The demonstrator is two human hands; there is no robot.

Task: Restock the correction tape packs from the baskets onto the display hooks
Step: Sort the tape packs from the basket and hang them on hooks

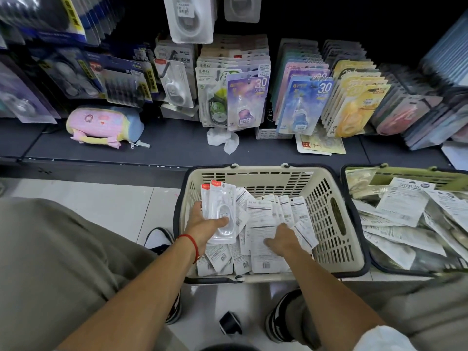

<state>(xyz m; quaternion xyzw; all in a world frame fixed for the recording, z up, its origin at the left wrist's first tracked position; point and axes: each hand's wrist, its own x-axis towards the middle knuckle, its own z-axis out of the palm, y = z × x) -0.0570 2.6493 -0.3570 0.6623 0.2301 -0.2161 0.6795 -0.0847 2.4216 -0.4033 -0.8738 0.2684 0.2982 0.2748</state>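
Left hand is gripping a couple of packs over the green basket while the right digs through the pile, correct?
Not quite: the head view shows the left hand gripping packs over the cream basket, not the green basket. The right hand does reach into that pile.

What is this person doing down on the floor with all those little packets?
A person is restocking a shop display. Their left hand holds a small stack of clear correction tape packs over the cream basket, while the right hand reaches among the loose packs lying face down inside it. A green basket of more packs sits beside it. The display hooks on the shelf ahead already carry many packs; none from the hand is hung yet.
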